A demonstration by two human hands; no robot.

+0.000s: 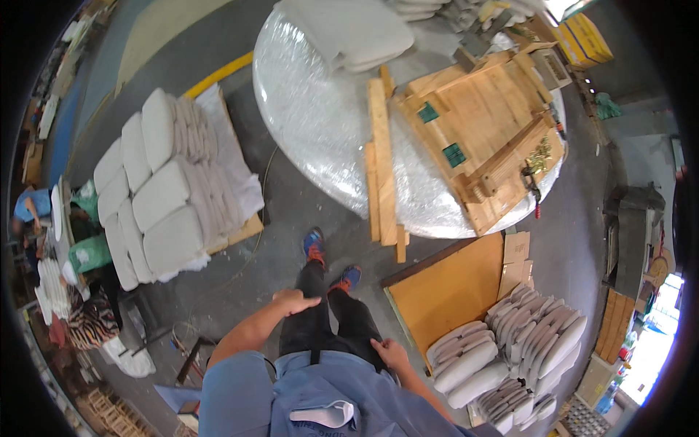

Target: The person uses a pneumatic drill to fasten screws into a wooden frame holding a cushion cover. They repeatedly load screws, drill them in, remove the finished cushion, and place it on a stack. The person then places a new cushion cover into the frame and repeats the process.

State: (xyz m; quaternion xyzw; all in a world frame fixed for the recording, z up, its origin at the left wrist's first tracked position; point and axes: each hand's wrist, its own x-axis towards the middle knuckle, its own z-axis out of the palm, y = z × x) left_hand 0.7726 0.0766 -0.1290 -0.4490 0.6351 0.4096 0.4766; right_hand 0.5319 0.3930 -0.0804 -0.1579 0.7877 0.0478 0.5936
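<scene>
My left hand (295, 301) hangs over my left thigh, its fingers curled in and nothing visible in them. Beside my right hip is my right hand (392, 353), loosely closed, with no object showing in it. Ahead stands a large round table (306, 124) wrapped in clear film. On it lies a wooden board jig (484, 109) with two green patches (453, 154), a red-handled clamp (531, 188) and a small heap of brass-coloured hardware (539, 156). Long wooden strips (381, 167) lie left of the jig and overhang the near edge.
Stacked light-grey cushions (164, 197) stand on a pallet to the left. At right, more grey padded pieces (535, 328) sit by a yellow-brown board (455, 291). A grey cushion (349, 33) rests on the table's far side. Another person (33, 207) is at the far left.
</scene>
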